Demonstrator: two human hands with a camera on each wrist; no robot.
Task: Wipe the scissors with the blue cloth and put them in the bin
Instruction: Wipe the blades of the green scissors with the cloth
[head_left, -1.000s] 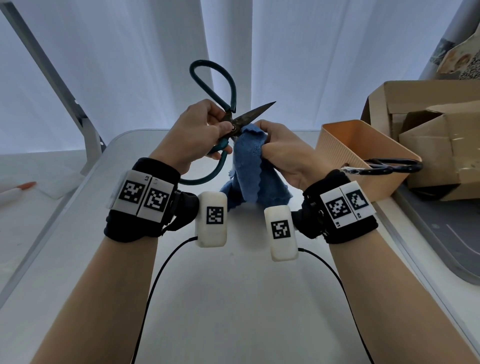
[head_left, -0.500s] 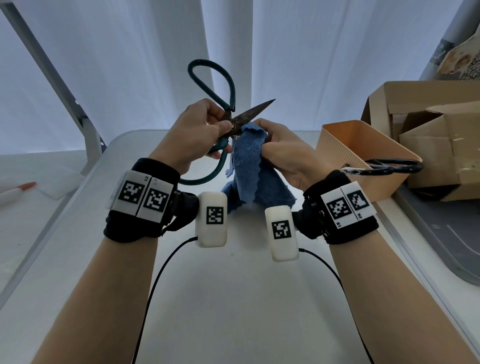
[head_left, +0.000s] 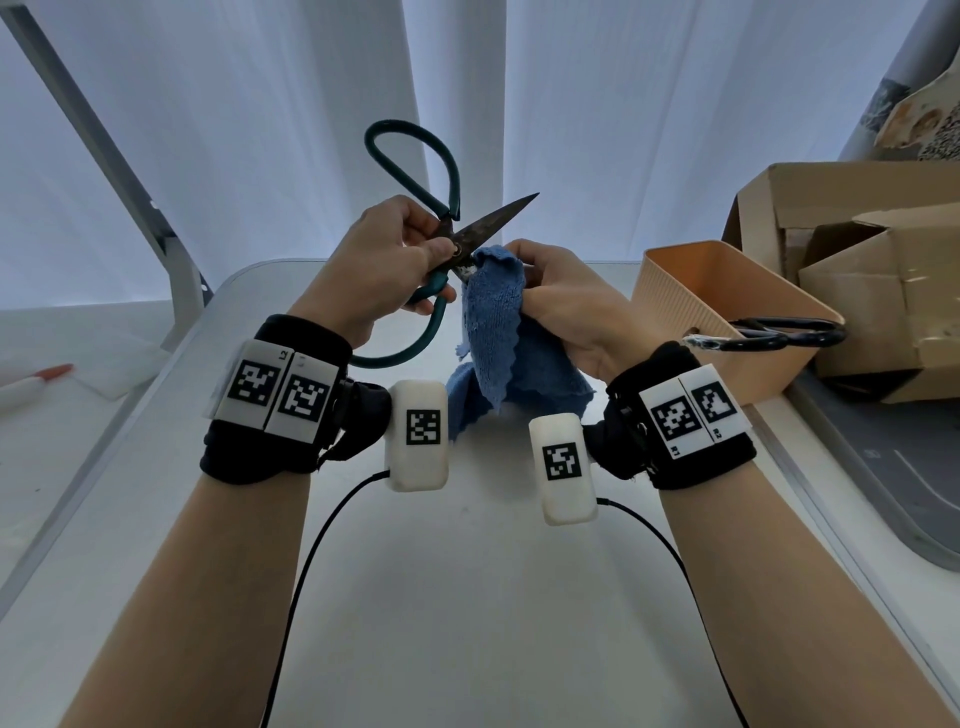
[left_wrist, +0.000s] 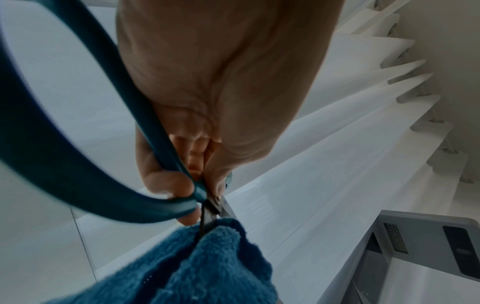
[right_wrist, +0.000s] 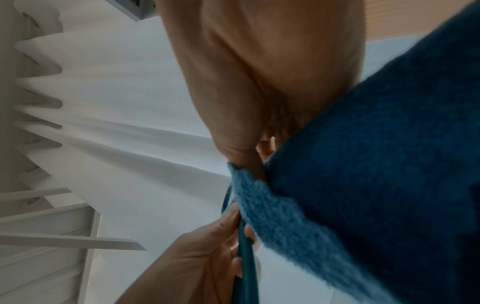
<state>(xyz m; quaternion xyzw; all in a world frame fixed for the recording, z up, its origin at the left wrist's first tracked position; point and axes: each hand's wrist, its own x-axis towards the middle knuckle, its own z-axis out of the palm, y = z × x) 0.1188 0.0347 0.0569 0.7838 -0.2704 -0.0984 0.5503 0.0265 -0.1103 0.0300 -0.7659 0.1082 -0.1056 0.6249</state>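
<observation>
- Pale curtains (head_left: 311, 130) hang behind a white table (head_left: 467, 597), where both hands work held up above the surface.
- The orange bin (head_left: 691, 296) stands to the right on the table; a second pair of dark scissors (head_left: 779, 332) lies across its near rim, handles sticking out.
- The blue cloth (head_left: 498, 322) is soft and limp; it drapes from the right hand (head_left: 566, 312), which bunches its top edge round the lower blade, while the tail hangs to the table.
- The scissors (head_left: 493, 218) are held in mid-air, splayed open. They look like stiff, fairly heavy metal with dull, stained blades and sharp points; the safe hold is at the pivot or the teal loops.
- The left hand (head_left: 384, 265) pinches them right at the pivot, fingers curled round the lower handle.
- Hidden: the wrapped blade inside the cloth, the right fingertips, and the bin's inside. Both wrist views are blurred and add little more than the same pinch at the pivot.
</observation>
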